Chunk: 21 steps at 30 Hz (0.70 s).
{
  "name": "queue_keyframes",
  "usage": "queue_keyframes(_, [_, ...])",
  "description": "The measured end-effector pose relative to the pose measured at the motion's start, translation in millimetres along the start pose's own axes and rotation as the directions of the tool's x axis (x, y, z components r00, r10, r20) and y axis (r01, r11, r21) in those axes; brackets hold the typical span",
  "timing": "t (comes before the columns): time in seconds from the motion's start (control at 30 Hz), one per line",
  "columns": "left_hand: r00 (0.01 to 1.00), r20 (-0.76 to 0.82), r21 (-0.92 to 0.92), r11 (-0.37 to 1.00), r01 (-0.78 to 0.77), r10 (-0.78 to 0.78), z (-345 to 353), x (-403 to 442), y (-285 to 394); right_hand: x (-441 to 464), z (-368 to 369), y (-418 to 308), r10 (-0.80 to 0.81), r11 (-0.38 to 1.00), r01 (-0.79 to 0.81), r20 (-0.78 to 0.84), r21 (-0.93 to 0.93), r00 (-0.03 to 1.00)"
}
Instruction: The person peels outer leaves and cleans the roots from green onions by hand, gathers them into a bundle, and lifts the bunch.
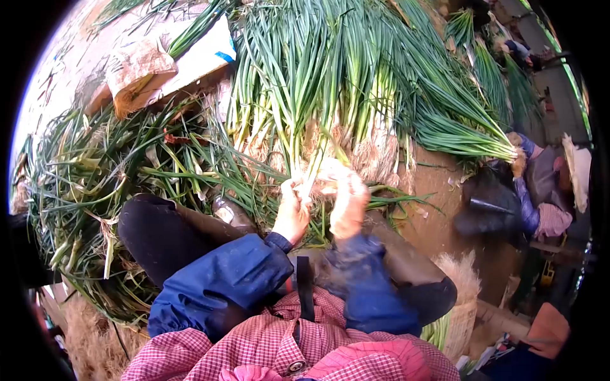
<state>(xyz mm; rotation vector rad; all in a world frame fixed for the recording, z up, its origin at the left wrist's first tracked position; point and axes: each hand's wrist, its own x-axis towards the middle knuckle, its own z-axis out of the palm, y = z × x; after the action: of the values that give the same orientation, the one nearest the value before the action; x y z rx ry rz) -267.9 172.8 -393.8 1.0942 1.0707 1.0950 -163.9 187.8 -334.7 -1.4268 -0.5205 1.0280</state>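
My left hand (291,214) is closed around the white lower stalks of a few green onions (309,174), whose leaves point away from me. Close beside it on the right, my right hand (349,204) is smeared by motion near the same stalks. Whether its fingers grip anything cannot be made out. Just beyond both hands lies a broad pile of green onions (330,70), with the pale, hairy roots (375,155) facing me.
A heap of discarded onion leaves (95,190) lies to my left. Behind it sits a cardboard piece (197,60). At right, another person (537,184) holds a bunch of green onions (467,136). Dry root clumps (460,276) stand near my right knee.
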Motion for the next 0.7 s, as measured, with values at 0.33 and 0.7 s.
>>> queue_keyframes(0.33, [0.618, 0.724, -0.678, -0.151, 0.720, -0.307, -35.8, -3.2, 39.4, -8.5, -64.7, -3.5, 0.002, 0.849, 0.171, 0.326, -0.500, 0.945])
queue_keyframes(0.7, [0.805, 0.131, -0.673, 0.544, 0.501, -0.579, -37.5, -6.3, 61.7, -20.5, -59.3, -0.2, 0.511, 0.122, 0.443, 0.439, -0.888, 0.739])
